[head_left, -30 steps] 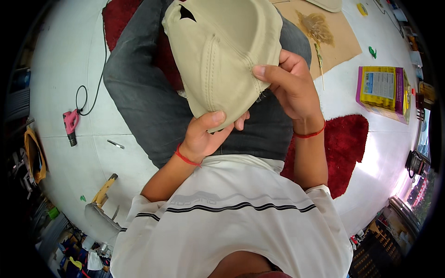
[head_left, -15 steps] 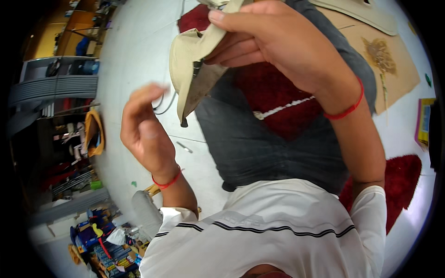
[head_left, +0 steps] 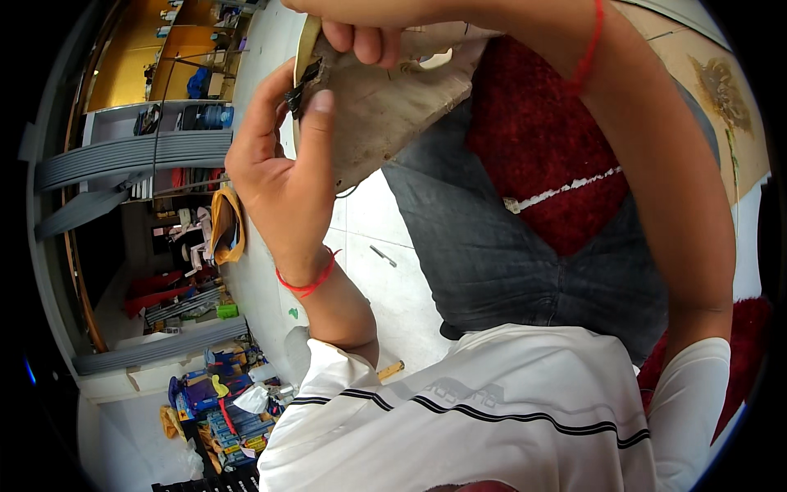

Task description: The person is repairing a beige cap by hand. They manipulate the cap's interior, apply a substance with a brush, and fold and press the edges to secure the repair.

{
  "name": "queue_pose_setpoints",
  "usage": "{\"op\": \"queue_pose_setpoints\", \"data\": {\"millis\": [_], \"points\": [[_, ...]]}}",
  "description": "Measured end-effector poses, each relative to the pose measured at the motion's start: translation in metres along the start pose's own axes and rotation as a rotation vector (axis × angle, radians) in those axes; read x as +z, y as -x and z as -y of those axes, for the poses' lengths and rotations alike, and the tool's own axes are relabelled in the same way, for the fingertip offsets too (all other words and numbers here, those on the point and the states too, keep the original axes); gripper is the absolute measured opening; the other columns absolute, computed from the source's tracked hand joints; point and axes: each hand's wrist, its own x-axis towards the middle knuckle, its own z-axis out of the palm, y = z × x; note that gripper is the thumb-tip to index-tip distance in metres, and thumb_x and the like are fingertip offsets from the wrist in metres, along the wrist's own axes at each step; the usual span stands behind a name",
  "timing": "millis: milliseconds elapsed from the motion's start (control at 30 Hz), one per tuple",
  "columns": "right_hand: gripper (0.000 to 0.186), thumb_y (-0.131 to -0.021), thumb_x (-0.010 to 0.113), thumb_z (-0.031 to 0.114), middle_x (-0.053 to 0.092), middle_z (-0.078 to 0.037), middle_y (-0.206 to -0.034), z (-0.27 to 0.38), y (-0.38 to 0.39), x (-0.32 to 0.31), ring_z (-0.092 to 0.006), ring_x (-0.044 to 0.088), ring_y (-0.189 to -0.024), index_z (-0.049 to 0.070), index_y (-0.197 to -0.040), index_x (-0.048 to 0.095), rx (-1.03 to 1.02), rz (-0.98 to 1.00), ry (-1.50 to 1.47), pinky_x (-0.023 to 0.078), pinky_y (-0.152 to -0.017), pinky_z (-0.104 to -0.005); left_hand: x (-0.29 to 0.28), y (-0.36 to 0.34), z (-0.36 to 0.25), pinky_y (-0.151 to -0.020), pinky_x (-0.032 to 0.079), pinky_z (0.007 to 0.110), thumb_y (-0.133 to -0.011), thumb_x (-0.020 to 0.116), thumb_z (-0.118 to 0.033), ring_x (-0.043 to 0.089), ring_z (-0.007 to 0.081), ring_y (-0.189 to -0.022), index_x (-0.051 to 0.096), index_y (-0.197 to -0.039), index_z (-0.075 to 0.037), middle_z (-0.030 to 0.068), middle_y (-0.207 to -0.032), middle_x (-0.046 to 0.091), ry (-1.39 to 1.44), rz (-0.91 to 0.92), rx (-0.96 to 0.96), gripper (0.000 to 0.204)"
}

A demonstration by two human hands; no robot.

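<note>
A beige trim panel [head_left: 393,111], its rough, stained inner side turned to me, is raised at the top of the view. My left hand [head_left: 283,164] is closed on its left edge, thumb on the inner face and fingers behind. Beside that thumb, a small black piece [head_left: 297,94] sits at the panel's edge. Over the upper part my right hand [head_left: 365,37] curls its fingers onto the inner face, closed on the panel; part of this hand is cut off by the frame's top.
Below my arms, a dark red carpet piece [head_left: 533,123] with a white strip [head_left: 570,190] lies between my legs. A pen-like object [head_left: 383,256] is on the pale floor. Stained cardboard [head_left: 746,156] lies right; shelves [head_left: 123,61] and heaped boxes [head_left: 234,426] stand left.
My left hand has moved up and taken hold of the panel's left edge. The panel is turned, showing more of its inner side. My view has shifted left.
</note>
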Motion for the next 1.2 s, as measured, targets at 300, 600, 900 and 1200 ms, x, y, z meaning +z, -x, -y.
{"op": "queue_pose_setpoints", "data": {"millis": [300, 600, 900, 1200], "points": [[0.045, -0.102, 0.067, 0.036, 0.073, -0.007, -0.076, -0.002, 0.026, 0.078, -0.0115, 0.069, -0.069, -0.004, -0.083, 0.075, 0.289, -0.550, -0.857, 0.053, -0.065, -0.0258, 0.002, -0.001, -0.010, -0.092, 0.054, 0.031, -0.090, 0.069, 0.004, 0.071, 0.0190, -0.100, 0.071, -0.109, 0.002, 0.0122, -0.107, 0.077, -0.163, 0.030, 0.144, 0.020], [0.015, -0.092, 0.074, 0.006, 0.076, -0.008, -0.088, 0.057, 0.180, 0.090, -0.0082, 0.068, -0.071, -0.007, -0.100, 0.076, 0.916, -0.714, -1.514, 0.052, -0.061, -0.0238, 0.031, 0.080, -0.062, -0.115, 0.037, 0.048, -0.081, 0.086, -0.036, 0.051, 0.0381, -0.142, 0.058, -0.144, 0.000, 0.0209, -0.147, 0.058, 0.128, 0.737, 0.131, 0.078], [0.041, -0.100, 0.065, 0.015, 0.070, -0.016, -0.124, 0.059, 0.233, 0.104, -0.0179, 0.068, -0.111, -0.009, -0.132, 0.056, 1.119, -0.787, -1.497, 0.052, -0.097, -0.0310, 0.124, 0.172, 0.025, -0.124, 0.028, 0.037, -0.115, 0.035, -0.034, 0.029, 0.0294, -0.157, 0.036, -0.160, 0.003, 0.0184, -0.171, 0.026, 0.547, 0.284, -0.359, 0.058], [0.038, -0.104, 0.064, 0.018, 0.069, -0.012, -0.128, 0.058, 0.230, 0.111, -0.0166, 0.066, -0.115, -0.006, -0.133, 0.058, 1.079, -0.761, -1.435, 0.049, -0.101, -0.0300, 0.070, 0.175, 0.109, -0.117, 0.039, 0.038, -0.108, 0.058, -0.023, 0.054, 0.0259, -0.140, 0.075, -0.125, 0.000, 0.0162, -0.142, 0.065, -0.056, -0.061, -0.254, 0.033]]}}
